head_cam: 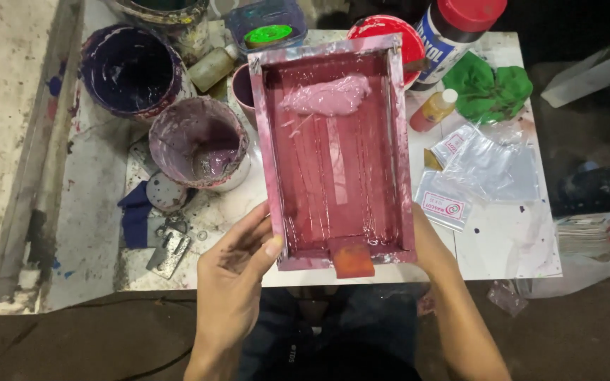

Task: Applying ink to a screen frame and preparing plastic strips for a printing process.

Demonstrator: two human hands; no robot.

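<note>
A rectangular screen-printing frame (332,152), stained pink and red, lies tilted over a white paint-spattered table (503,240). A blob of pink ink (327,97) sits at its far end. An orange squeegee handle (351,259) rests against the near rail. My left hand (238,268) grips the frame's near left corner, thumb on the rail. My right hand (428,243) holds the near right side from underneath, mostly hidden by the frame.
Left of the frame stand a pink-stained bucket (199,141) and a dark purple bucket (132,69). Small bottles (432,109), a green rag (488,88), clear plastic packets (488,166), a red tub (407,35) and a scraper (169,254) lie about. The table edge is near my body.
</note>
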